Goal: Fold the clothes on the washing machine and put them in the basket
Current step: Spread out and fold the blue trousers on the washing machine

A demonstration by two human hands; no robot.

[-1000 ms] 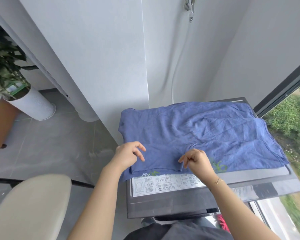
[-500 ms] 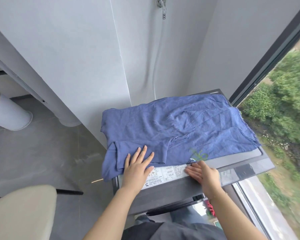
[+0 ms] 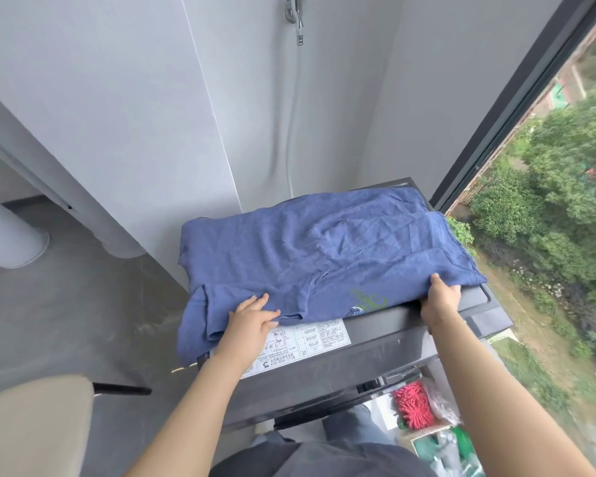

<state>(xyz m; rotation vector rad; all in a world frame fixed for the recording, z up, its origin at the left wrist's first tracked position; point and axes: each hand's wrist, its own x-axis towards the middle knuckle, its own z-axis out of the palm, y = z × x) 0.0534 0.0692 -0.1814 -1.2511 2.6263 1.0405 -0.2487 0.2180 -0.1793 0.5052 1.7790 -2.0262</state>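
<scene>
The left hand [image 3: 252,316] lies flat with straight fingers on the near edge of the blue T-shirt [image 3: 320,256], apparently pinning it so the cloth cannot slide. The right hand [image 3: 441,296] has its thumb on top of the shirt's near right hem and its fingers tucked beneath, pinching the fabric, likely to lift that side over for a fold. The shirt is spread across the top of the washing machine [image 3: 386,335], one sleeve hanging off the machine's left side. A white instruction label [image 3: 307,342] on the machine's front edge shows just below the shirt. Behind the machine a tap [image 3: 298,12] with its hose [image 3: 295,115] runs down the grey wall. Right of the machine is a window [image 3: 547,166] onto greenery; left of it, grey floor tiles. No basket can be made out.
</scene>
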